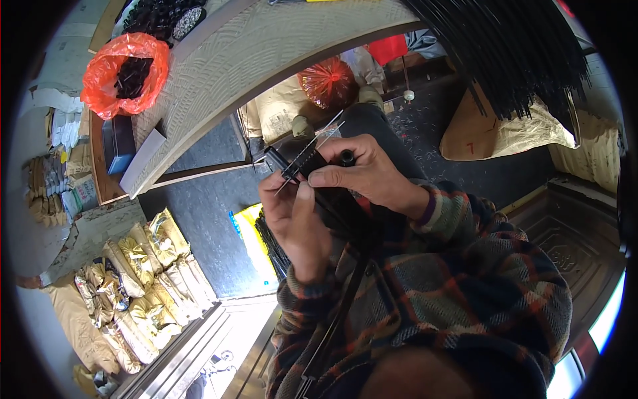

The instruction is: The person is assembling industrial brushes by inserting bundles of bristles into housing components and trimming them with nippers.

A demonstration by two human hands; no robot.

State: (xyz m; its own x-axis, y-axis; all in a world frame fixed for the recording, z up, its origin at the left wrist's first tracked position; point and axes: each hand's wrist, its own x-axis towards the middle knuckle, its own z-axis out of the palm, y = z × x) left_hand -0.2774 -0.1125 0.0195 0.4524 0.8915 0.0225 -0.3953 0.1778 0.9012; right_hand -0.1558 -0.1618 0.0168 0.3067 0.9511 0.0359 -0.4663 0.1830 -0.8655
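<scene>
In front of my chest, both hands work close together on a dark rod assembly that looks like an umbrella frame. It slants down past my jacket. My left hand is closed, its thumb pressed by a black cylindrical fitting. My right hand pinches the work from the other side, thumb tip nearly meeting the left thumb. A short black tube end pokes out of its curled fingers. Thin metal rods cross between the hands. The exact join is hidden by fingers.
A patterned bench curves across beyond my hands, with a red plastic bag of black parts on it. Long black rods hang over at far right. A tied red bag sits beyond my knees; wrapped packages lie at left.
</scene>
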